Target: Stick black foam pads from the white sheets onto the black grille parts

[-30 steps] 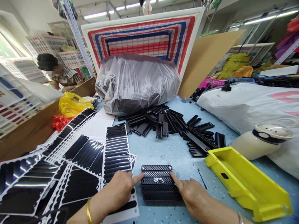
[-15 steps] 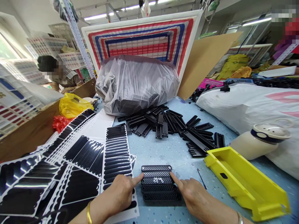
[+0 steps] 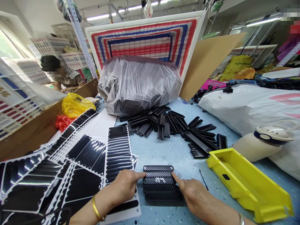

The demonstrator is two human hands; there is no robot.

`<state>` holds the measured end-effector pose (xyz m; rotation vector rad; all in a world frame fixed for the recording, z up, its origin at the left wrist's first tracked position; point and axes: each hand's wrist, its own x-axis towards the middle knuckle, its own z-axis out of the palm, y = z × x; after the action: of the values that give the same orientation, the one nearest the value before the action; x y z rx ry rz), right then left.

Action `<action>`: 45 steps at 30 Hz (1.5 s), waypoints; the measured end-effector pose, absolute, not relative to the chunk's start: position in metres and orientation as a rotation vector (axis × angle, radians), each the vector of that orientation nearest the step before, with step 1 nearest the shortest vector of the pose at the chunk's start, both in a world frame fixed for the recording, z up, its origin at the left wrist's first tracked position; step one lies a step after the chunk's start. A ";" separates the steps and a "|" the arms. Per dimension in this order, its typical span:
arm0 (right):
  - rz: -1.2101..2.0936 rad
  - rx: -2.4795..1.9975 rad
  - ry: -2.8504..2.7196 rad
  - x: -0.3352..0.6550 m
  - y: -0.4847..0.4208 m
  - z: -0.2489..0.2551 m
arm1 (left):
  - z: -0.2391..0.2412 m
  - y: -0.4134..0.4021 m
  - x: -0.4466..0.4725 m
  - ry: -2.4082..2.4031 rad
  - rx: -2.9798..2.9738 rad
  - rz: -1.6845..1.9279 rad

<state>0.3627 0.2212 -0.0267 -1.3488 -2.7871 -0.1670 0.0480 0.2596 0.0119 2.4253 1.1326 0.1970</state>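
Several black textured strips (image 3: 159,188) lie side by side in a row on the blue table. Small pale rings (image 3: 160,180) sit in a cluster on the middle strip, and the farthest strip shows a ring at each end. My left hand (image 3: 125,185) stretches its index finger to the left end of the second strip from the back, its other fingers curled. At that strip's right end, the index finger of my right hand (image 3: 192,191) touches down, the other fingers bent under. Neither hand grips anything that I can see. The fingertips hide the strip's ends.
Sheets of black stickers (image 3: 118,153) cover the left side. Loose black slotted pieces (image 3: 164,123) are heaped before a plastic-wrapped bundle (image 3: 140,84). A yellow bin (image 3: 248,184), thin dark tool (image 3: 203,179) and cream bottle (image 3: 250,147) lie right. Another person (image 3: 67,78) sits far left.
The whole view has shifted slightly to the right. Both index fingers stay at the ends of the second strip; the strips and rings look the same.
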 end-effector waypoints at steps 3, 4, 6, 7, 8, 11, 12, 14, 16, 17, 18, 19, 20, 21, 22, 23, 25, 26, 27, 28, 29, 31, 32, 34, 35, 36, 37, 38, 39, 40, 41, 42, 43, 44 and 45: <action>-0.198 -1.342 -2.778 0.363 0.220 -0.028 | 0.011 0.260 0.051 1.148 2.384 0.274; -0.213 -1.341 -2.770 0.364 0.220 -0.029 | 0.011 0.260 0.051 1.151 2.377 0.295; -0.231 -1.333 -2.757 0.365 0.219 -0.032 | 0.011 0.261 0.051 1.140 2.369 0.339; -0.233 -1.330 -2.751 0.366 0.219 -0.033 | 0.010 0.262 0.051 1.133 2.368 0.363; -0.233 -1.333 -2.747 0.366 0.219 -0.034 | 0.010 0.262 0.050 1.128 2.369 0.384; -0.223 -1.335 -2.765 0.366 0.219 -0.033 | 0.008 0.262 0.048 1.147 2.388 0.421; -0.221 -1.332 -2.773 0.366 0.219 -0.032 | 0.008 0.261 0.048 1.158 2.403 0.418; -0.215 -1.320 -2.784 0.366 0.219 -0.029 | 0.009 0.258 0.049 1.172 2.449 0.374; -0.199 -1.311 -2.786 0.365 0.219 -0.026 | 0.010 0.254 0.050 1.190 2.515 0.285; -0.190 -1.314 -2.787 0.365 0.219 -0.025 | 0.011 0.252 0.052 1.195 2.546 0.231; -0.182 -1.320 -2.789 0.364 0.219 -0.025 | 0.012 0.251 0.053 1.198 2.568 0.179; -0.172 -1.331 -2.795 0.364 0.219 -0.025 | 0.012 0.250 0.053 1.200 2.578 0.135; -0.158 -1.342 -2.804 0.364 0.220 -0.025 | 0.013 0.249 0.054 1.203 2.577 0.106; -0.143 -1.349 -2.815 0.364 0.220 -0.024 | 0.013 0.249 0.054 1.205 2.565 0.092; -0.129 -1.357 -2.824 0.364 0.220 -0.024 | 0.012 0.249 0.054 1.207 2.548 0.092; -0.111 -1.362 -2.829 0.364 0.220 -0.022 | 0.012 0.249 0.053 1.209 2.534 0.099; -0.072 -1.364 -2.823 0.362 0.221 -0.016 | 0.010 0.250 0.052 1.210 2.522 0.124; -0.049 -1.363 -2.814 0.361 0.222 -0.012 | 0.010 0.250 0.052 1.211 2.523 0.142; -0.020 -1.359 -2.800 0.360 0.223 -0.006 | 0.010 0.250 0.052 1.212 2.525 0.168; 0.015 -1.355 -2.780 0.359 0.224 -0.001 | 0.010 0.249 0.053 1.211 2.527 0.203; 0.053 -1.351 -2.754 0.358 0.226 0.004 | 0.010 0.247 0.054 1.205 2.528 0.245; 0.113 -1.341 -2.689 0.355 0.229 0.013 | 0.011 0.241 0.060 1.176 2.527 0.315; 0.118 -1.330 -2.658 0.354 0.229 0.016 | 0.012 0.237 0.064 1.154 2.531 0.323; 0.067 -1.291 -2.619 0.351 0.227 0.020 | 0.013 0.229 0.073 1.122 2.552 0.274; 0.030 -1.269 -2.618 0.350 0.224 0.021 | 0.013 0.226 0.078 1.115 2.568 0.223; 0.000 -1.246 -2.626 0.348 0.221 0.021 | 0.014 0.224 0.083 1.119 2.586 0.168; -0.018 -1.229 -2.643 0.347 0.217 0.021 | 0.015 0.222 0.087 1.131 2.601 0.115; -0.025 -1.218 -2.665 0.345 0.212 0.021 | 0.015 0.222 0.091 1.145 2.611 0.066; -0.023 -1.218 -2.685 0.343 0.208 0.020 | 0.017 0.222 0.094 1.160 2.614 0.026; -0.020 -1.218 -2.707 0.341 0.204 0.019 | 0.018 0.222 0.096 1.165 2.612 -0.002; -0.023 -1.216 -2.726 0.339 0.202 0.018 | 0.020 0.223 0.097 1.165 2.608 -0.018; -0.026 -1.221 -2.747 0.337 0.200 0.016 | 0.022 0.224 0.098 1.157 2.605 -0.028; -0.032 -1.228 -2.768 0.335 0.199 0.015 | 0.024 0.225 0.099 1.148 2.602 -0.037; -0.041 -1.234 -2.790 0.334 0.199 0.014 | 0.026 0.225 0.099 1.143 2.603 -0.047; -0.055 -1.241 -2.811 0.333 0.200 0.013 | 0.028 0.226 0.100 1.145 2.607 -0.061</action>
<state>0.3327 0.1999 0.0129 -1.2410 -2.8105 -0.0547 0.0997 0.2255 0.0275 2.6067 1.1452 -0.0606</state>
